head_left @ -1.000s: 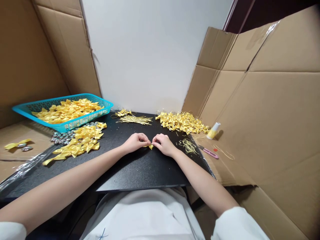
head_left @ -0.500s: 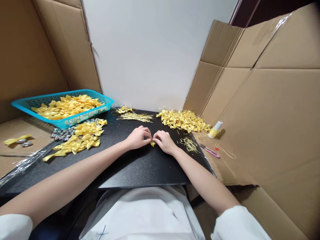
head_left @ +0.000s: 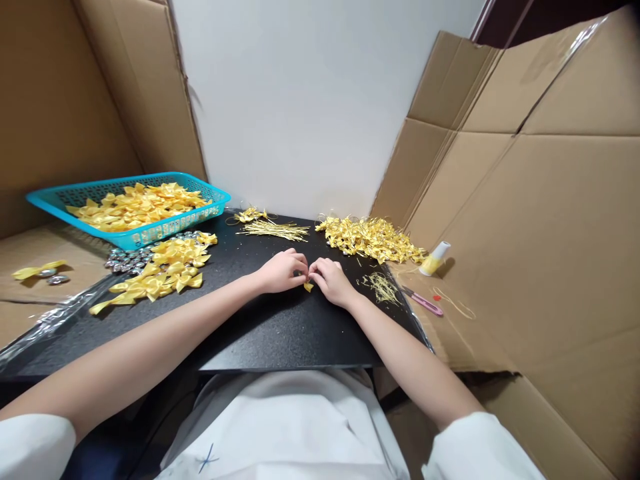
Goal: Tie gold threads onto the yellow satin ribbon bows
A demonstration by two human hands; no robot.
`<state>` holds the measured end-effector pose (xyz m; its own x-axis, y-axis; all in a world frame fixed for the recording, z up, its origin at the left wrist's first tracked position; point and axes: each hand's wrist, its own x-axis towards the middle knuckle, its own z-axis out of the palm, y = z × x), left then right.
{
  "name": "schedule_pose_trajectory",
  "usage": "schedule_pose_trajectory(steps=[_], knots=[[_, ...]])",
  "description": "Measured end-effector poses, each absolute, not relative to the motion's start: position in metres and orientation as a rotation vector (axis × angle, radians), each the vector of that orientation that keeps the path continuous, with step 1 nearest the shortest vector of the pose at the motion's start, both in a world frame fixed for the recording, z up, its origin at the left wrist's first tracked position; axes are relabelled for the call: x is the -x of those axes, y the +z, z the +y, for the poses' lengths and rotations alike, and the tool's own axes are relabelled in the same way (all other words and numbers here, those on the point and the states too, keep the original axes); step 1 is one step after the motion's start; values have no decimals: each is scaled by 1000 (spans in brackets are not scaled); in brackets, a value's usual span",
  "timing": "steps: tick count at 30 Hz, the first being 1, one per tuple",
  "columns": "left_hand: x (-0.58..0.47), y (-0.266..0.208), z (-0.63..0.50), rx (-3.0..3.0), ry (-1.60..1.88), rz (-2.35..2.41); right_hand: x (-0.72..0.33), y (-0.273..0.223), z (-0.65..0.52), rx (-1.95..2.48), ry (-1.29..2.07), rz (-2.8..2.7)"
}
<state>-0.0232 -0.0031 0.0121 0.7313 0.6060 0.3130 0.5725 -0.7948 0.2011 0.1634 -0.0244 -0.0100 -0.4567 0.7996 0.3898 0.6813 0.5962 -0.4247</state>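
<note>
I've got left hand (head_left: 284,272) and right hand (head_left: 331,281) fingers pinched near-closed on a yellow bow (head_left: 308,287) above the worktop (head_left: 300,340), left's four o'clock, right's nine, equally near, long axis hidden.

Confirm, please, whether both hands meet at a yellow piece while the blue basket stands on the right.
Wrong side: the head view shows the blue basket on the left; left hand and right hand do meet at the yellow piece.
</note>
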Motion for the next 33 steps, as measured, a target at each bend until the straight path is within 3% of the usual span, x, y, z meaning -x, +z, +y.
schedule_pose_trajectory(steps=[33], knots=[[26, 15, 5, -2347, 365, 724, -163, -6, -30, 1128, 360, -2240]])
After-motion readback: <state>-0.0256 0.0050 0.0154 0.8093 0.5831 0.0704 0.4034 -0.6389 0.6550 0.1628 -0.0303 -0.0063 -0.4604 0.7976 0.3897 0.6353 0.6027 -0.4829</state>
